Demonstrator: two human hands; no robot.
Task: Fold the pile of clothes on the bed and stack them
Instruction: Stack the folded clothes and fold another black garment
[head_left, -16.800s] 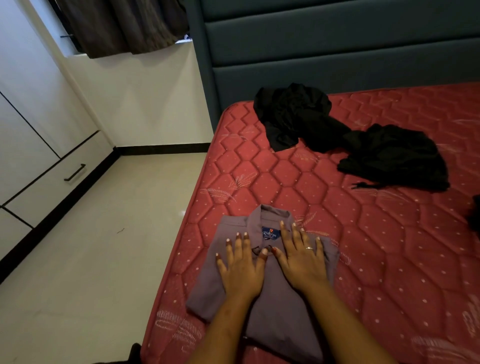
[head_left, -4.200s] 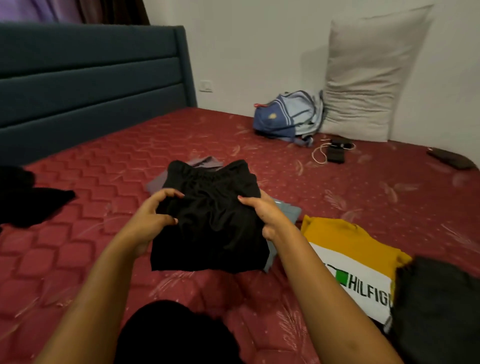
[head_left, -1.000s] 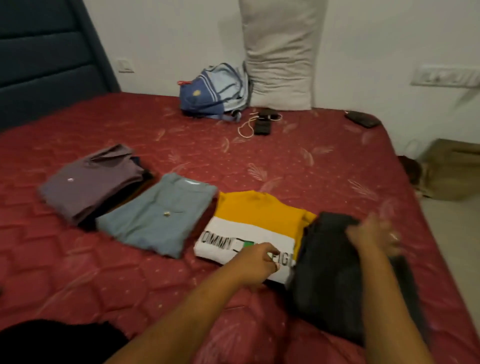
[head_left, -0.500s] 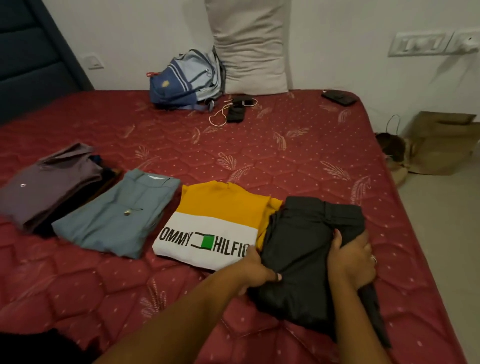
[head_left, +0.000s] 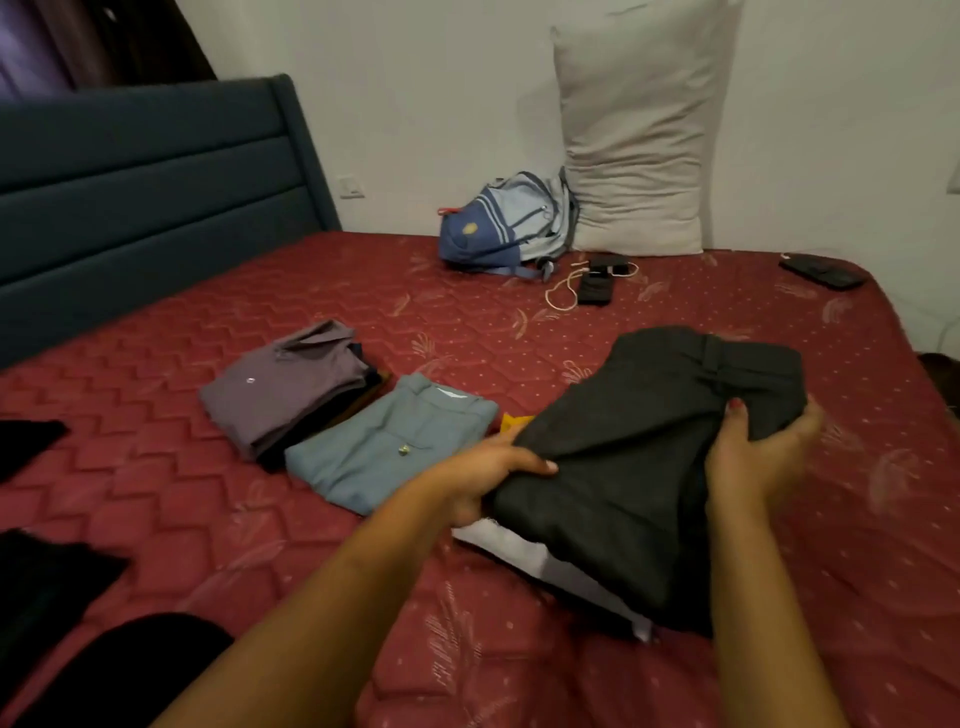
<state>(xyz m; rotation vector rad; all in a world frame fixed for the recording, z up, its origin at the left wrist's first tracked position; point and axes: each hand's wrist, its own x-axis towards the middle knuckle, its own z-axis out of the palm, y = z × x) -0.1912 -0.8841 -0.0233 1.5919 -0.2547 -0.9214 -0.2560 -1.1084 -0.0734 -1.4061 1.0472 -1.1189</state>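
Left grip (head_left: 483, 480) is clenched on the left edge of the folded trousers (head_left: 639, 467), thumb on top. Right grip (head_left: 753, 457) grasps the opposite edge the same way. The trousers sit between the two, directly over the yellow-and-white shirt (head_left: 519, 545) on the bed (head_left: 208, 519). Only a white strip and a yellow corner of the shirt show. Contact with the shirt cannot be confirmed.

The trousers' long axis runs away from the person, tilted slightly right, with the waistband end farthest. The next stack, the blue shirt (head_left: 395, 441), lies just left of the left grip, so any move there leads with that hand. The mauve shirt (head_left: 285, 395) lies beyond it.

The trousers are dark grey, matte and thick, a soft slab sagging at the near end. Both shirts are thin, flat, buttoned rectangles. The mattress is quilted.

Unfolded black clothes (head_left: 36, 571) remain at far left.
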